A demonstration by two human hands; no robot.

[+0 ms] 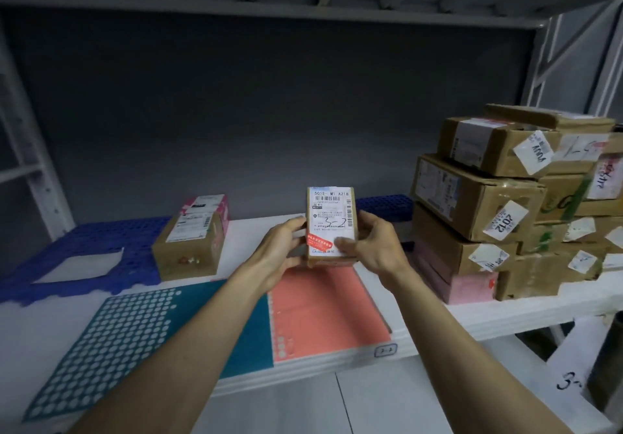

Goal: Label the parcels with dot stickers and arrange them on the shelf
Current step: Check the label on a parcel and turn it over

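Both hands hold a small parcel upright at the centre of the frame, above the white shelf.

The small parcel (331, 226) is a brown box with a white shipping label facing the camera, "3-2" handwritten on it and a red sticker near its lower left. The left hand (281, 251) grips its left edge with curled fingers; the right hand (374, 248) grasps its right edge, thumb pressed on the label's lower right corner. Just below lie a pink sheet (323, 312) and, to its left, a teal sticker sheet (135, 342) covered in pale dots, both flat on the shelf (472, 319). At left of centre a brown box (190, 248) sits on a blue plastic grid (101, 245). At the right of the frame stands a stack of labelled cardboard boxes (505, 204).
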